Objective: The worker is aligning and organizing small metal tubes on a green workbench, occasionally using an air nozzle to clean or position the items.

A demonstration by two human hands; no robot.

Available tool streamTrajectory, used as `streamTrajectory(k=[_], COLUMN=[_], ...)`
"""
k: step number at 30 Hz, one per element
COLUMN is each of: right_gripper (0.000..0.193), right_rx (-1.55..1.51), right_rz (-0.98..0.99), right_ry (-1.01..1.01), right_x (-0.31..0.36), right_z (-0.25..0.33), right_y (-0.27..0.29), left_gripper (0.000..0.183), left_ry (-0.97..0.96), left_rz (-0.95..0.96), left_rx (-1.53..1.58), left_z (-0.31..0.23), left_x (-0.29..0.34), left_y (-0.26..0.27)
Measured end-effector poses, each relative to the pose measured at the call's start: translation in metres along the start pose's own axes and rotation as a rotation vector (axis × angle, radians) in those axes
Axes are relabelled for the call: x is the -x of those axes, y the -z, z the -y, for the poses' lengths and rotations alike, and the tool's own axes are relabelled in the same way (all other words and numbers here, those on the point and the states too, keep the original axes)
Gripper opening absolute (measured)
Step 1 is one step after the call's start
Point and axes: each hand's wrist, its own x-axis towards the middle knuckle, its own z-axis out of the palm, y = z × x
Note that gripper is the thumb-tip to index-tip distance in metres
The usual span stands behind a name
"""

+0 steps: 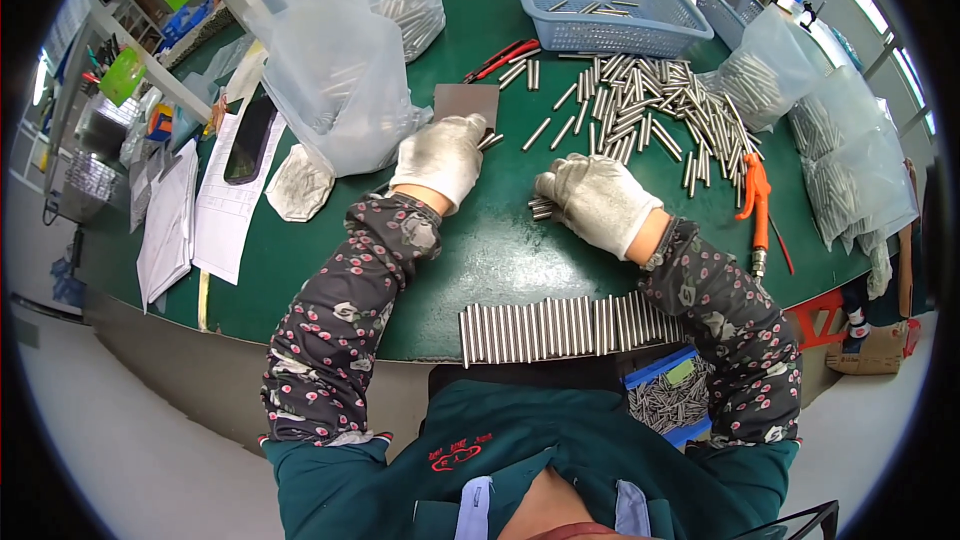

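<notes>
My left hand [440,162], in a white glove with grey smudges, is closed beside the lower edge of a flat grey-brown plate [467,102]. A few short metal pins [491,141] poke out at its fingertips. To the right, my gloved right hand [598,202] is curled closed, knuckles up, and the ends of several metal pins [540,208] show under its fingers. Beyond it spreads a loose heap of shiny metal pins [640,100]. Closer to me, a neat row of pins [540,328] lies side by side along the green table's [420,310] front edge.
A blue plastic basket [610,35] stands at the back, red-handled pliers [502,60] beside it. Clear bags of pins [345,80] stand left, others [835,170] right. An orange air gun [755,190] lies right. A phone [250,140] rests on papers, near a white cloth [300,183].
</notes>
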Motion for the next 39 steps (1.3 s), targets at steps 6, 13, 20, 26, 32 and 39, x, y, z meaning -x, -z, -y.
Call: streamTrajectory(k=[6, 13, 20, 26, 32, 39], right_gripper=[0.023, 0.028, 0.029, 0.025, 0.024, 0.027], right_rx=[-0.095, -0.29, -0.386, -0.322, -0.445, -0.544], right_rz=[0.023, 0.061, 0.069, -0.039, 0.056, 0.176], right_ry=[-0.179, -0.538, -0.65, -0.64, -0.728, -0.693], right_x=[0.008, -0.007, 0.003, 0.012, 0.005, -0.005], right_z=[-0.002, 0.015, 0.003, 0.0, -0.001, 0.007], right_y=[0.005, 0.009, 0.001, -0.003, -0.002, 0.005], left_gripper=[0.025, 0.035, 0.042, 0.039, 0.051, 0.075], left_ry=[-0.01, 0.112, 0.139, -0.054, -0.181, -0.343], left_rz=[0.09, 0.572, 0.348, 0.149, 0.228, 0.293], left_rx=[-0.113, -0.044, 0.07, 0.178, 0.311, 0.291], left_z=[-0.009, -0.022, -0.016, -0.011, -0.023, -0.03], left_x=[-0.005, -0.001, 0.014, 0.024, 0.021, 0.016], left_y=[-0.001, 0.017, 0.013, -0.009, -0.012, -0.016])
